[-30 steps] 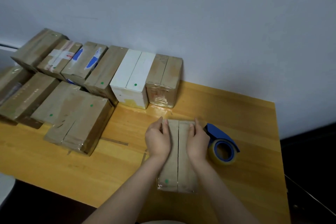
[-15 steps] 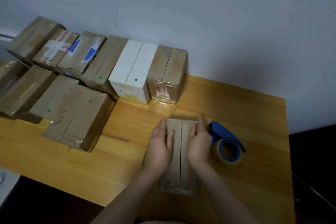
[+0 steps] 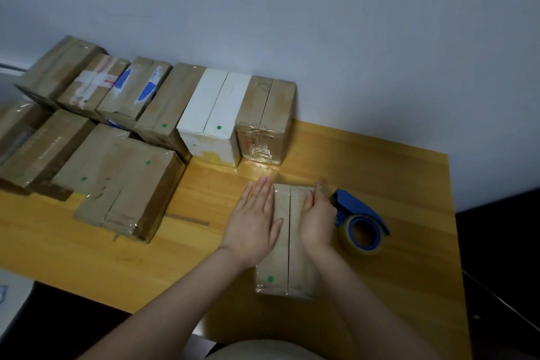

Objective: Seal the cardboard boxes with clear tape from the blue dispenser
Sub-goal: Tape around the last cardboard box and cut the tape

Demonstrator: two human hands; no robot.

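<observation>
Nearest to us, a narrow cardboard box (image 3: 282,272) lies lengthwise on the wooden surface (image 3: 380,161). Its two top flaps meet in a dark seam down the middle, and a green dot (image 3: 270,278) sits at its near left corner. Our left hand (image 3: 252,222) lies flat and wide, fingers straight and together. It rests along the box's left edge, with the thumb on the left flap. Our right hand (image 3: 317,221) presses on the right flap with fingers stretched forward and holds nothing. Its fingertips are blurred.

Just beside the right hand stands the blue dispenser (image 3: 355,207), its roll of clear tape (image 3: 363,235) turned toward us.

Farther left, well apart from the hands, a large brown box (image 3: 128,193) wrapped in glossy tape lies on the surface.

Behind it a row of boxes lines the grey wall (image 3: 321,38). Among them are a white box (image 3: 214,114) and, touching its right side, a brown box (image 3: 264,114) with crinkled tape on its front.
</observation>
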